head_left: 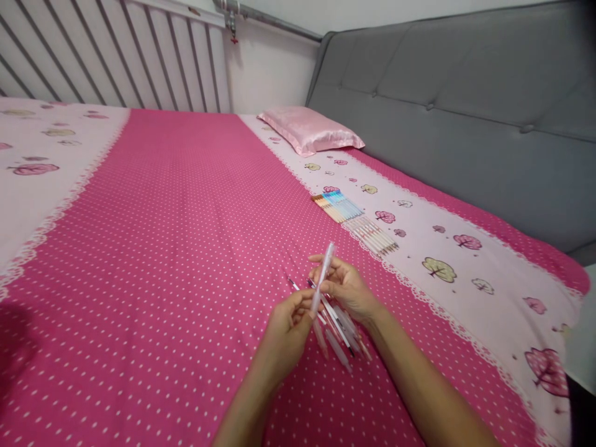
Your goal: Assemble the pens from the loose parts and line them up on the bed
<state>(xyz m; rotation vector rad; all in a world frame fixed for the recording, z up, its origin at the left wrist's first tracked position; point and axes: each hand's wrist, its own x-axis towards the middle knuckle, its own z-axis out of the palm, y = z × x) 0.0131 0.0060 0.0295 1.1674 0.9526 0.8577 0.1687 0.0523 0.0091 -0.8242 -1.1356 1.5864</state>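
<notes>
A pale, whitish-pink pen (325, 268) is held up between my two hands, tilted with its upper end leaning right. My left hand (291, 320) pinches its lower end between thumb and fingers. Higher up, the thumb and fingers of my right hand (347, 287) close around the same pen. Beneath my hands a loose pile of pens (342, 335) lies on the bedspread, white, pink and clear, partly hidden by the fingers. Farther off, pens lie side by side in neat rows: a group with orange and blue ends (338, 205) and a whitish-pink group (371, 234).
The bed has a pink dotted spread (186, 248) with light printed bands. A pink satin pillow (310, 127) rests by the grey padded headboard (447, 118). A white radiator (116, 53) and a pipe with a red-handled valve (233, 28) line the far wall.
</notes>
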